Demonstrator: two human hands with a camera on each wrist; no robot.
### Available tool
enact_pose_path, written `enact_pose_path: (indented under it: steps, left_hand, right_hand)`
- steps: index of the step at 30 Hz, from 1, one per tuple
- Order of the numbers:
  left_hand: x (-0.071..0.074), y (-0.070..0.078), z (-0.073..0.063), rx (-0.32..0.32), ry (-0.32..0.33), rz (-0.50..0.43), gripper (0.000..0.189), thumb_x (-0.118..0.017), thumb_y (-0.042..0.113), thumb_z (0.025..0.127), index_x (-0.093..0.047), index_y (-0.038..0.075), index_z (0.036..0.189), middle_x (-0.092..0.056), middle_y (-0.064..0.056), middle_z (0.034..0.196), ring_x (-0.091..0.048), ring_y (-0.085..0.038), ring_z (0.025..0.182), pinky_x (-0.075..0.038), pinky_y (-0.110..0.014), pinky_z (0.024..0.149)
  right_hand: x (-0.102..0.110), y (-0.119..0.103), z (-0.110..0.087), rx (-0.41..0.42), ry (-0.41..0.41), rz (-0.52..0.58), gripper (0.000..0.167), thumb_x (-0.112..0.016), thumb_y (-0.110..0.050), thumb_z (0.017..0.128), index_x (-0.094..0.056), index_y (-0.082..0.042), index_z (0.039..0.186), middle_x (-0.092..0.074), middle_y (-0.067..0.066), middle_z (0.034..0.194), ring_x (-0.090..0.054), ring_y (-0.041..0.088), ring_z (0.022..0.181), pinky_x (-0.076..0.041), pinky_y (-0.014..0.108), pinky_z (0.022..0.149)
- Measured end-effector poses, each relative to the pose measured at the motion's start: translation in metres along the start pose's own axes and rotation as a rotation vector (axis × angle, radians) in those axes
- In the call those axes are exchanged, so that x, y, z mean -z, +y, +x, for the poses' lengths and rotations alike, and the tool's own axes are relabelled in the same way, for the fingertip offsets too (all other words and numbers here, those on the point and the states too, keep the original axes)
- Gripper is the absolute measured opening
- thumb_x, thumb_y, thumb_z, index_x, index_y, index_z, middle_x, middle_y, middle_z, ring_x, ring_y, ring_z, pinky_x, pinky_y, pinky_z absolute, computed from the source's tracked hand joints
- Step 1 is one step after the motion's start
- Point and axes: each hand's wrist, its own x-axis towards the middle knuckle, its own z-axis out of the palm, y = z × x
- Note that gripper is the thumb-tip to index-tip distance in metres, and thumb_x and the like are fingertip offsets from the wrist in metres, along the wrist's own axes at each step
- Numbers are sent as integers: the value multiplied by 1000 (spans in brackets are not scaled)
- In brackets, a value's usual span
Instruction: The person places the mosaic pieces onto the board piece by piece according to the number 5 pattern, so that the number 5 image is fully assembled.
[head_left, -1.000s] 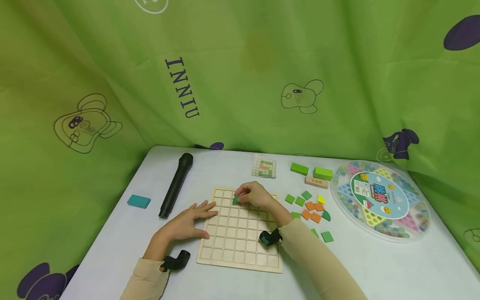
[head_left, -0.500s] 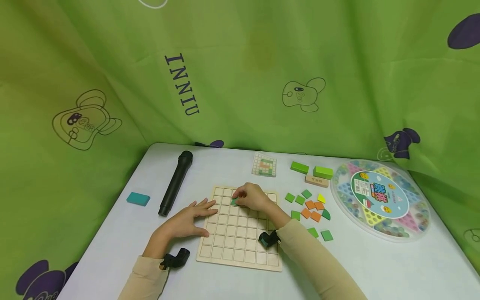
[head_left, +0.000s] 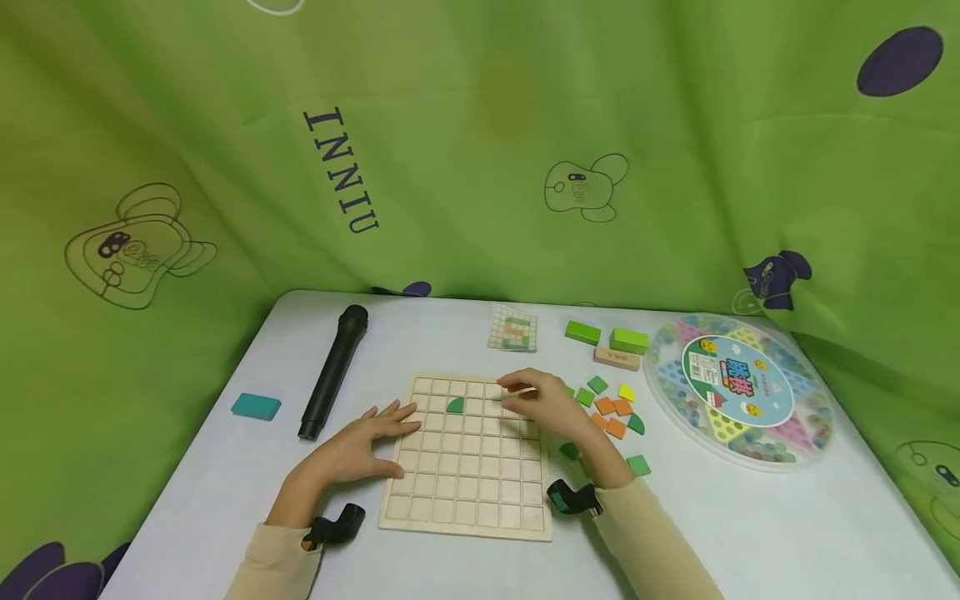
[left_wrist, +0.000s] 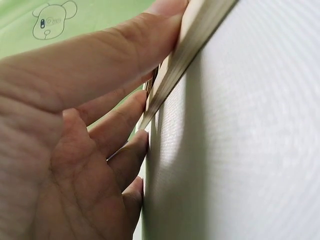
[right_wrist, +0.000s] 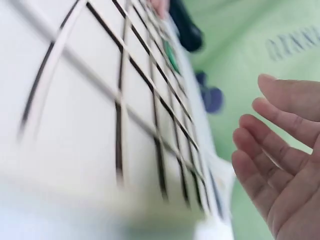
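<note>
A pale wooden grid board (head_left: 468,485) lies flat on the table. In one of its upper-left cells sits a dark green quarter-circle tile (head_left: 455,406). My left hand (head_left: 351,450) rests along the board's left side with fingers spread; in the left wrist view its thumb (left_wrist: 125,47) touches the board's edge. Above the upper-right cells is my right hand (head_left: 553,406), holding nothing; the right wrist view shows its fingers (right_wrist: 267,155) loosely bent and apart from the board. Right of the board lie orange square tiles (head_left: 617,428), green square tiles (head_left: 597,384) and another green quarter-circle tile (head_left: 636,424), some partly behind the right hand.
A small pattern card (head_left: 513,329) lies beyond the board. Green blocks (head_left: 628,340) and a wooden block (head_left: 617,358) stand at back right, beside a round marble game box (head_left: 738,392). On the left are a black microphone (head_left: 333,371) and a teal block (head_left: 257,407).
My right hand has let go of the green quarter-circle tile, which now lies in a cell, and has moved right across the board. The left hand stays at the board's left edge.
</note>
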Motion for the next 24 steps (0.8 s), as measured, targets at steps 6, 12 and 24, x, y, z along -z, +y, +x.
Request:
enact_pose_path:
  steps: [6, 12, 24]
  left_hand:
    - [-1, -1, 0, 19, -6, -3, 75, -80, 38, 70, -54, 13, 136, -32, 0, 154, -17, -31, 146, -6, -56, 118]
    - [2, 0, -1, 9, 0, -7, 75, -80, 38, 70, -54, 13, 135, -32, -2, 154, -16, -33, 145, -6, -57, 117]
    - [-2, -3, 0, 7, 7, -9, 76, -80, 41, 69, -54, 14, 135, -33, -1, 154, -17, -32, 145, -8, -58, 117]
  right_hand:
    - [40, 24, -51, -74, 131, -58, 40, -67, -22, 89, -60, -3, 124, -62, 16, 121, -58, 33, 113, -51, 42, 96]
    - [70, 46, -84, -200, 201, -69, 39, -66, -21, 89, -59, -3, 123, -65, 16, 117, -62, 32, 107, -53, 27, 84]
    - [68, 66, -85, -215, 222, -340, 34, -77, -21, 79, -65, -5, 106, -62, 7, 98, -55, 17, 85, -49, 31, 74]
